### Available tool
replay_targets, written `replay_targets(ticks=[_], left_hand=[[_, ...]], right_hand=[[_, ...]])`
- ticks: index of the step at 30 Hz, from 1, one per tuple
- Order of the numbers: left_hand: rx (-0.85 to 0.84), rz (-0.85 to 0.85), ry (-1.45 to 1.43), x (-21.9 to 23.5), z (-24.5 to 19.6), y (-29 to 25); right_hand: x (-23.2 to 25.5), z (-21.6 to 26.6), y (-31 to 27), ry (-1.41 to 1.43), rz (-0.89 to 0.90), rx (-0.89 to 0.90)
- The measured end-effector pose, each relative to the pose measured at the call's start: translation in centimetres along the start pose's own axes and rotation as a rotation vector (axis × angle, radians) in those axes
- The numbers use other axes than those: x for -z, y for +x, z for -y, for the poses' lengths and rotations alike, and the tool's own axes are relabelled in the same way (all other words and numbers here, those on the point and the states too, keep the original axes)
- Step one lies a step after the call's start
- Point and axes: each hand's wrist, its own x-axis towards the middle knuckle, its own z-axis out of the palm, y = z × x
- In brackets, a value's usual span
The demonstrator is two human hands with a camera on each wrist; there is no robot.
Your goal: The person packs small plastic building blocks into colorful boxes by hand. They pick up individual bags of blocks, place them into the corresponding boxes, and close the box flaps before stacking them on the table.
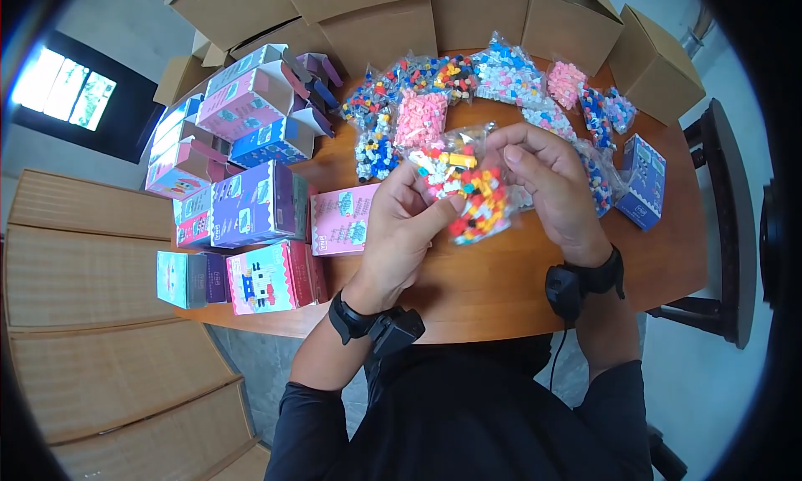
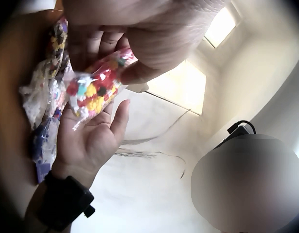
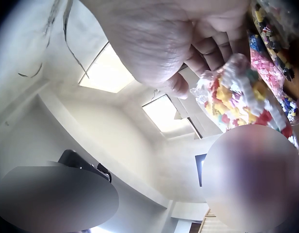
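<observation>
A clear plastic bag of small red, yellow, orange and white pieces is held up above the table in the head view. My left hand grips its left side, thumb across the front. At the bag's upper right, my right hand has its fingers loosely bent against the plastic edge. In the left wrist view the bag hangs between the left thumb and fingers, with the right hand behind it, palm showing. The right wrist view has the bag by the right fingertips, its lower part blurred over.
More bags of coloured pieces lie across the back of the wooden table. Small printed boxes are stacked at the left, and a purple box stands at the right. Open cardboard cartons line the back.
</observation>
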Motion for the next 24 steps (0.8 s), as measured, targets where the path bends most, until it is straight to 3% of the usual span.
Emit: replay_targets(ticks=[6, 8, 14, 18, 20, 21, 24], left_hand=[[0.237, 0.066, 0.128, 0.0, -0.9, -0.3], [0.213, 0.037, 0.129, -0.2, -1.5, -0.4], [0.096, 0.003, 0.389, 0.7, -1.4, -0.3], [-0.033, -0.099, 0.397, -0.2, -1.5, -0.4], [-0.231, -0.08, 0.606, 0.9, -1.5, -0.4], [-0.333, -0.069, 0.707, 1.3, -1.5, -0.4], [-0.309, -0.16, 0.625, 0.6, -2.5, -1.1]], right_hand=[[-0.2, -0.5, 0.1, -0.124, 0.049, -0.14], [0.2, -0.9, 0.1, -0.178, 0.102, -0.15], [0.0, 0.2, 0.0, -0.168, 0.021, -0.169], [0.1, -0.8, 0.4, -0.149, 0.003, 0.036], [0.6, -1.0, 0.5, -0.179, 0.023, 0.08], [0.7, -0.5, 0.4, -0.129, 0.059, 0.007], [1.0, 0.8, 0.3, 0.03, 0.178, -0.144]])
